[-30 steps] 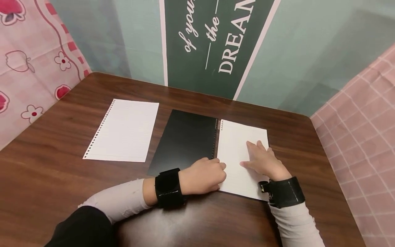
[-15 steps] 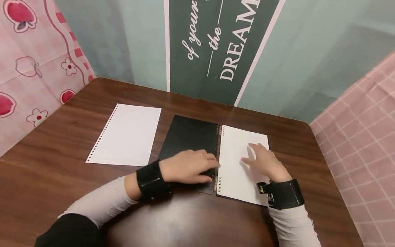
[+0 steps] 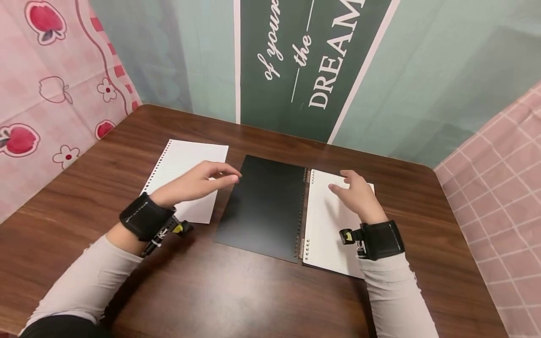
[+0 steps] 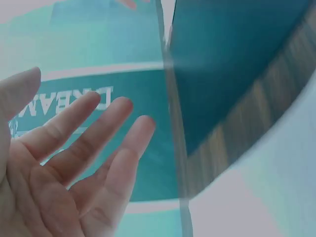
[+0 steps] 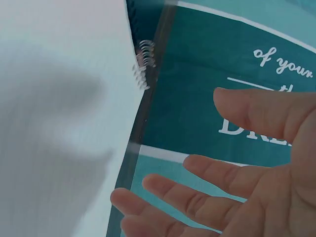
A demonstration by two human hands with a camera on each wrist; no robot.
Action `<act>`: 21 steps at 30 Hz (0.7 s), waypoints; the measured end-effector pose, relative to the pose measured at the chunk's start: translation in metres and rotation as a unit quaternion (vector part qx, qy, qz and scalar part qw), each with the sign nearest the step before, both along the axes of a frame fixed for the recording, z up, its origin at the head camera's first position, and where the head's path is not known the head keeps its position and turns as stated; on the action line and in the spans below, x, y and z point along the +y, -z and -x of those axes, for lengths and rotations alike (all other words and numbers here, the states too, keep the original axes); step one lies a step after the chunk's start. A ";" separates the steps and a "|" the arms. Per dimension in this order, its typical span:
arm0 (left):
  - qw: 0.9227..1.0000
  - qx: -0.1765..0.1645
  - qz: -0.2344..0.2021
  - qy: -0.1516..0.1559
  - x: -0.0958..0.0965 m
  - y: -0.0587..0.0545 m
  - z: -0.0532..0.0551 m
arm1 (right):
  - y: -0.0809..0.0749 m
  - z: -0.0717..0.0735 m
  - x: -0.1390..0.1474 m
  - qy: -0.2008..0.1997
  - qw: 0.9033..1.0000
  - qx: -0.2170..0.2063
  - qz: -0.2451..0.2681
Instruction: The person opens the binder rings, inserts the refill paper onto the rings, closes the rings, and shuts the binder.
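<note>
White spiral-notebook page (image 3: pixel 324 218) lies below the right hand (image 3: pixel 357 197), its fingers spread; the left hand (image 3: pixel 194 182), fingers loosely apart, hovers over the loose punched sheet (image 3: pixel 183 157), fingertips near the black cover (image 3: pixel 266 209).

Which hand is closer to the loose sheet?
Left. In the head view, the left hand hangs over the loose sheet; the right hand is above the white page, on the other side of the black cover.

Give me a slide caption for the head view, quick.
Left grip empty above a loose sheet, right grip empty above the white page of an open notebook.
</note>
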State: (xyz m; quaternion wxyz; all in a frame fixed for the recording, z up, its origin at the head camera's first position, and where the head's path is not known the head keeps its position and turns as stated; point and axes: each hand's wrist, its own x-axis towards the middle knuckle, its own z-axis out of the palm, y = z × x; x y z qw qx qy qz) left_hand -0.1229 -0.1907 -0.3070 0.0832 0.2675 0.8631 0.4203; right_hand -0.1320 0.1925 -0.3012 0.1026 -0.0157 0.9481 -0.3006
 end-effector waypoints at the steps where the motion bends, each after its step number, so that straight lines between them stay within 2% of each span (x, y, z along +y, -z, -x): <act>1: 1.000 0.004 0.003 -0.012 -0.006 -0.001 0.001 | -0.001 0.001 -0.002 -0.001 1.000 0.002 0.000; 8: 0.997 0.012 0.008 -0.078 -0.037 -0.005 0.004 | -0.004 0.006 -0.012 -0.002 1.000 -0.003 0.008; 15: 0.989 -0.009 0.021 -0.149 -0.063 -0.001 -0.003 | -0.003 0.007 -0.024 -0.009 1.000 -0.006 0.019; 21: 0.980 -0.018 0.035 -0.193 -0.080 0.002 -0.007 | 0.000 0.008 -0.033 -0.011 1.000 0.003 0.024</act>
